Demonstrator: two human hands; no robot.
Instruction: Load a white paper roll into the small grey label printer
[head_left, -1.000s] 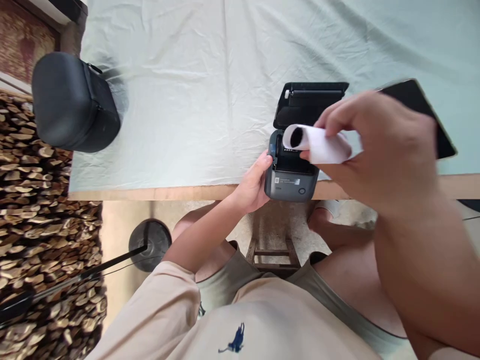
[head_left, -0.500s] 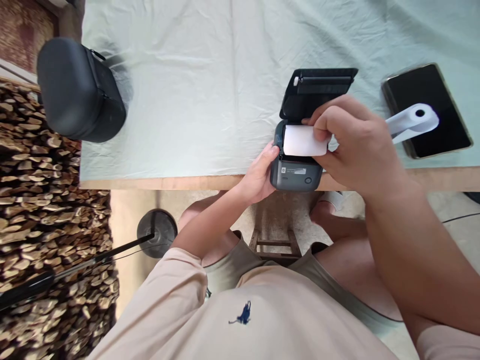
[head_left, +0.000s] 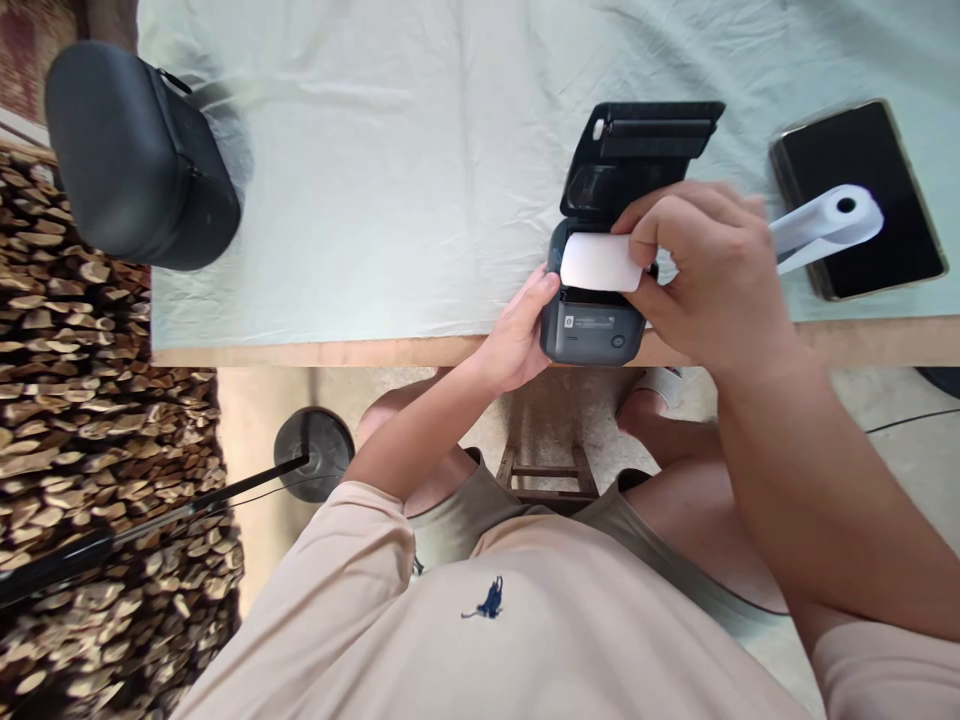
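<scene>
A dark grey portable label printer stands at the table's front edge, its black lid swung up and back. My left hand is closed round the printer's left side, thumb near the upper rim. A white paper roll lies over the printer's open bay, slightly tilted. Fingers and thumb of my right hand pinch the roll's right end. Whether the roll sits fully down in the bay I cannot tell. My right hand hides part of the printer's right side.
Right of my right hand, a second white paper roll with a loose strip lies over a black-screened tablet or phone. A black zip case stands at the table's left end. A pale green cloth covers the table.
The paper roll has shifted slightly left over the printer bay and tilted a little, with my right hand still pinching it. The whole view has shifted slightly.
</scene>
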